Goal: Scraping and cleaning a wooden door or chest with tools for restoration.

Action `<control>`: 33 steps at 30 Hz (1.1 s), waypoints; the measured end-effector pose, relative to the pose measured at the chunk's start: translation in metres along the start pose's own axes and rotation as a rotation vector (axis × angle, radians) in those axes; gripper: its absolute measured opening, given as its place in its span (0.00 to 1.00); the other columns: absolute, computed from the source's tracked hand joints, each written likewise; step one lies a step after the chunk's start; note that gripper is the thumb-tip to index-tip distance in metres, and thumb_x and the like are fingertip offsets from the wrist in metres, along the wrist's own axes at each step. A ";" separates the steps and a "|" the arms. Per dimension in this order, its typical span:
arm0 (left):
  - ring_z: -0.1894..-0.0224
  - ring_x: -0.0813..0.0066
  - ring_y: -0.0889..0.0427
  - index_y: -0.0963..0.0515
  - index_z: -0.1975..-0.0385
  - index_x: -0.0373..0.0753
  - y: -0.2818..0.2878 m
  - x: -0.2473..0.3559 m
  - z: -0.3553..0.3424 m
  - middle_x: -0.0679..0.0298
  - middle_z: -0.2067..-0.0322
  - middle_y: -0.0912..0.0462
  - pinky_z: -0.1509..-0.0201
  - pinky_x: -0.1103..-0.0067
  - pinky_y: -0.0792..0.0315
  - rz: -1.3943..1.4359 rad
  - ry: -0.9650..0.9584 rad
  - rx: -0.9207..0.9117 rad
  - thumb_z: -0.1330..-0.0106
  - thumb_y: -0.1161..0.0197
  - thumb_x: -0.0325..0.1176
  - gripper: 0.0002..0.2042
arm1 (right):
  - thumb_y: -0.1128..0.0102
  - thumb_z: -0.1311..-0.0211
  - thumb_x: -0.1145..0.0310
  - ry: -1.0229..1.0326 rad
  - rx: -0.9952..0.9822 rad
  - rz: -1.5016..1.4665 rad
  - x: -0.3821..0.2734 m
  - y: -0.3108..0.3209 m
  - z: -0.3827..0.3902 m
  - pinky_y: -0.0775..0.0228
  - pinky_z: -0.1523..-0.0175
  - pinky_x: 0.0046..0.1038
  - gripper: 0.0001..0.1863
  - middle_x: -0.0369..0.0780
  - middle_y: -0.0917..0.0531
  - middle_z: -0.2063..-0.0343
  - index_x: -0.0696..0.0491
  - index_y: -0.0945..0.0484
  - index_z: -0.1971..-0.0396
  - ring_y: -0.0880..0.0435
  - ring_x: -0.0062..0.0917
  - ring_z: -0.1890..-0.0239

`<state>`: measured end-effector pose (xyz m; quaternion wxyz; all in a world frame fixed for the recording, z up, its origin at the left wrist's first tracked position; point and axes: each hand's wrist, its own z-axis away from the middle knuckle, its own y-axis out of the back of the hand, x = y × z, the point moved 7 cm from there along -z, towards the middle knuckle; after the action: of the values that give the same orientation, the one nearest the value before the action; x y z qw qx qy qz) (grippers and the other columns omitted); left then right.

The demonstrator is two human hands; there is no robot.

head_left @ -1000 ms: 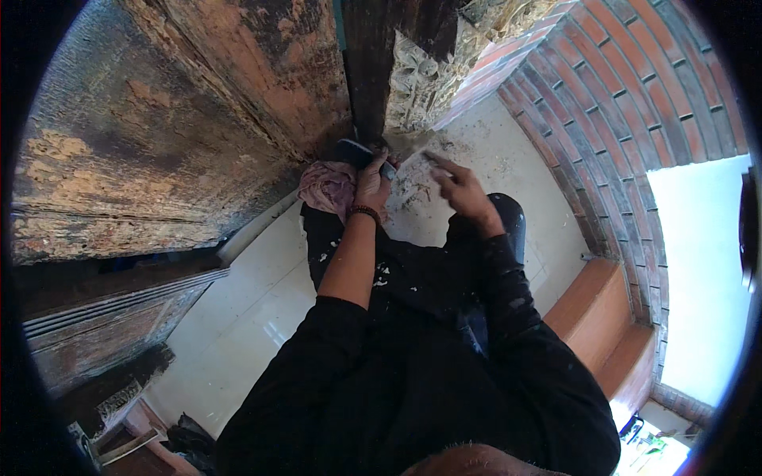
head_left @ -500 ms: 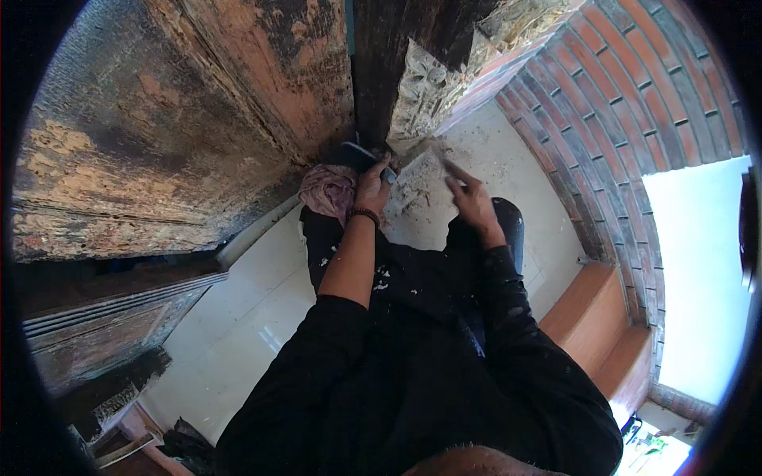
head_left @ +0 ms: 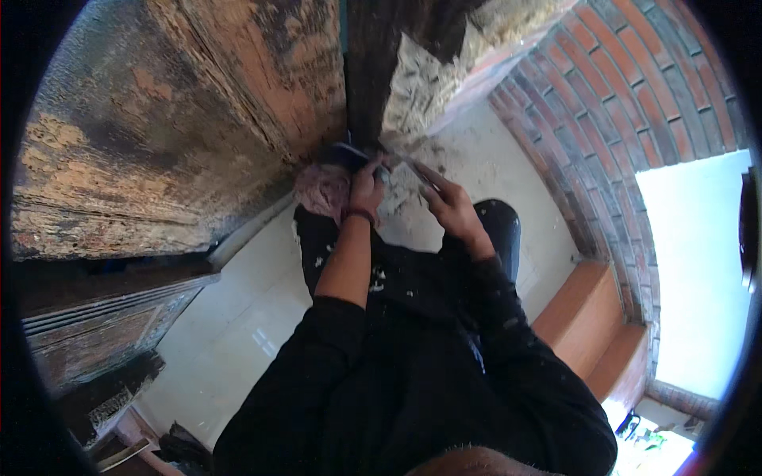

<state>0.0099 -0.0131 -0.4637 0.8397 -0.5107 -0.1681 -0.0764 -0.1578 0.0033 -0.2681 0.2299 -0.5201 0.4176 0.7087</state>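
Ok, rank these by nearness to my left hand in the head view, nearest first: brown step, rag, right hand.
Nearest to the left hand:
1. Rag, just to its left.
2. Right hand, a little to its right.
3. Brown step, far right and lower in view.

red-grey brick wall point(head_left: 599, 119) at right — orange-brown steps point(head_left: 578, 305) beside it
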 end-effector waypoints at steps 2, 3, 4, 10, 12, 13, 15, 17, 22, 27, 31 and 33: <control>0.67 0.71 0.21 0.21 0.63 0.38 -0.020 -0.005 -0.009 0.67 0.70 0.22 0.61 0.75 0.25 0.032 -0.064 -0.145 0.35 0.34 0.28 0.05 | 0.45 0.29 0.65 0.031 0.000 0.038 0.015 0.008 -0.008 0.27 0.48 0.27 0.24 0.47 0.16 0.53 0.54 0.29 0.36 0.18 0.25 0.55; 0.67 0.71 0.21 0.21 0.63 0.38 -0.017 -0.012 -0.012 0.67 0.70 0.22 0.61 0.75 0.25 0.026 -0.055 -0.155 0.35 0.34 0.28 0.05 | 0.45 0.29 0.65 -0.080 0.050 0.002 0.038 0.020 -0.009 0.26 0.54 0.26 0.23 0.43 0.16 0.59 0.53 0.28 0.36 0.20 0.21 0.62; 0.67 0.71 0.21 0.20 0.63 0.39 -0.006 -0.009 -0.014 0.67 0.70 0.21 0.62 0.75 0.24 0.004 -0.065 -0.097 0.35 0.33 0.29 0.05 | 0.45 0.29 0.66 -0.173 0.079 -0.040 0.046 0.025 -0.016 0.26 0.60 0.25 0.23 0.39 0.16 0.66 0.52 0.28 0.36 0.23 0.18 0.69; 0.64 0.75 0.20 0.19 0.61 0.40 0.001 -0.017 -0.003 0.67 0.67 0.19 0.58 0.77 0.24 -0.041 -0.032 0.025 0.35 0.33 0.30 0.06 | 0.44 0.30 0.63 -0.070 0.084 -0.156 0.044 0.012 0.004 0.32 0.69 0.22 0.23 0.34 0.23 0.76 0.51 0.27 0.37 0.29 0.13 0.76; 0.63 0.75 0.21 0.19 0.61 0.40 -0.006 -0.004 -0.012 0.68 0.66 0.19 0.56 0.77 0.25 -0.283 -0.148 -0.022 0.35 0.33 0.30 0.05 | 0.43 0.30 0.63 -0.151 0.065 -0.084 0.058 0.014 -0.013 0.32 0.69 0.22 0.23 0.33 0.24 0.78 0.51 0.26 0.37 0.29 0.13 0.76; 0.63 0.75 0.21 0.19 0.61 0.40 -0.008 0.001 -0.014 0.68 0.66 0.19 0.56 0.77 0.25 -0.286 -0.158 -0.025 0.35 0.33 0.30 0.05 | 0.42 0.30 0.63 -0.114 0.110 -0.083 0.052 0.020 -0.008 0.32 0.69 0.22 0.24 0.33 0.24 0.80 0.51 0.27 0.37 0.30 0.13 0.77; 0.63 0.74 0.21 0.19 0.61 0.41 -0.004 -0.009 -0.014 0.69 0.66 0.20 0.55 0.75 0.27 -0.072 -0.013 -0.005 0.35 0.33 0.31 0.06 | 0.44 0.29 0.62 -0.091 0.126 -0.047 0.051 0.021 -0.013 0.38 0.73 0.20 0.23 0.29 0.29 0.82 0.47 0.27 0.35 0.34 0.12 0.80; 0.64 0.74 0.22 0.19 0.61 0.41 0.002 -0.005 -0.014 0.69 0.66 0.20 0.56 0.75 0.27 -0.072 -0.053 -0.022 0.35 0.32 0.32 0.06 | 0.46 0.27 0.61 -0.076 0.142 -0.010 0.052 0.021 -0.012 0.44 0.77 0.19 0.23 0.26 0.34 0.85 0.43 0.28 0.34 0.37 0.10 0.82; 0.65 0.74 0.23 0.20 0.64 0.43 -0.010 -0.014 -0.005 0.69 0.69 0.21 0.59 0.77 0.28 -0.037 -0.015 0.103 0.34 0.32 0.36 0.06 | 0.45 0.28 0.60 0.008 0.161 0.149 0.053 0.035 -0.011 0.36 0.70 0.21 0.23 0.28 0.30 0.80 0.45 0.28 0.34 0.33 0.12 0.76; 0.64 0.74 0.22 0.20 0.62 0.42 -0.001 -0.006 -0.010 0.69 0.67 0.21 0.59 0.78 0.29 -0.073 -0.027 0.094 0.34 0.31 0.36 0.08 | 0.43 0.31 0.63 0.241 0.175 0.274 0.023 0.009 -0.008 0.24 0.56 0.33 0.22 0.45 0.15 0.61 0.49 0.25 0.38 0.17 0.34 0.64; 0.64 0.74 0.23 0.20 0.59 0.41 -0.003 -0.021 -0.008 0.69 0.65 0.21 0.59 0.79 0.30 -0.079 -0.054 0.132 0.34 0.32 0.35 0.08 | 0.42 0.34 0.59 0.175 0.216 0.529 -0.001 0.023 0.001 0.23 0.55 0.45 0.22 0.51 0.16 0.62 0.46 0.23 0.41 0.16 0.48 0.59; 0.61 0.75 0.24 0.20 0.58 0.42 0.003 -0.026 -0.015 0.70 0.62 0.21 0.55 0.78 0.30 -0.009 -0.027 0.121 0.35 0.31 0.34 0.09 | 0.42 0.35 0.55 0.106 0.127 0.708 0.002 0.017 0.000 0.24 0.60 0.47 0.23 0.50 0.15 0.70 0.38 0.24 0.40 0.16 0.48 0.65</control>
<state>-0.0109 -0.0260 -0.4816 0.8663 -0.4593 -0.1861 -0.0632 -0.1711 -0.0065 -0.2639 -0.0200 -0.3639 0.6264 0.6890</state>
